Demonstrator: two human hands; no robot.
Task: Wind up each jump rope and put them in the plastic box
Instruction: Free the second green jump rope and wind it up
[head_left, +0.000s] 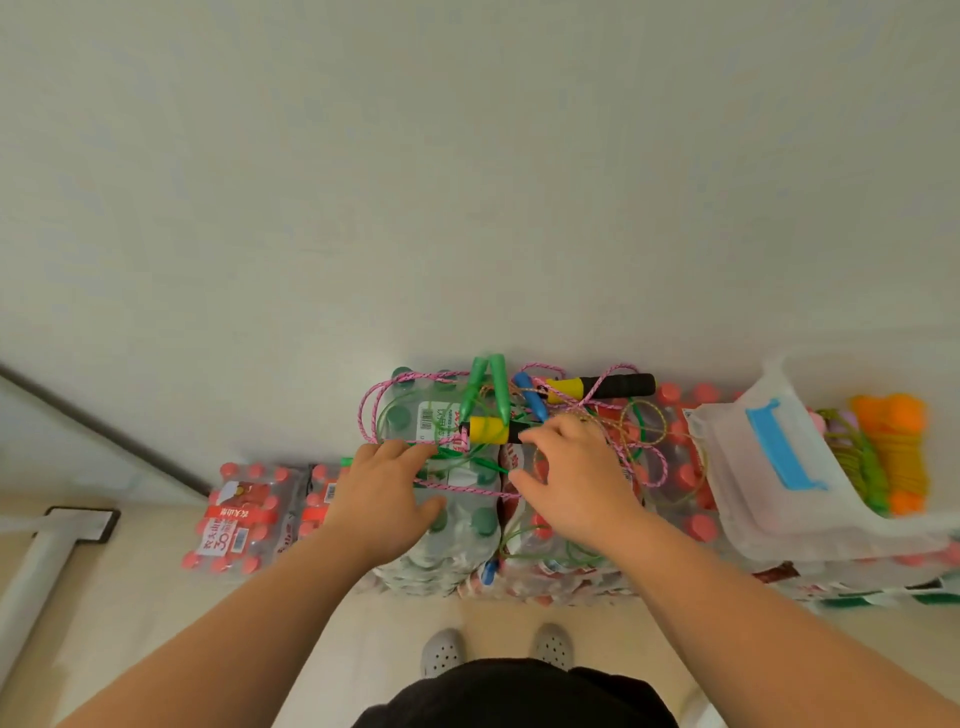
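White wall (467, 182); on the water-bottle packs (457, 540) I count two green handles (498, 392) and two yellow-black handles (602, 387), tangled. My left hand (384, 483) lies flat, fingers loose; the right hand (571, 478) has a hold I cannot tell.

Pink rope (467, 490) flecked dark and white, tangled with bright green rope (491, 465). Green handles (497, 389) in pair; blue handle (531, 399); yellow handle (602, 385) with black grip. Bottle packs in clear wrap: dark green caps (485, 521) centre, coral-red caps (701, 527) right, red-and-white label on left pack (234, 519). Plastic box (748, 467) frosted white, sky-blue latch (779, 447); inside, orange rope (893, 441), lime rope (865, 467). Shoes (441, 652) grey, dotted with holes. Garment (519, 691) black. Wall (467, 182) off-white, floor (156, 597) cream.
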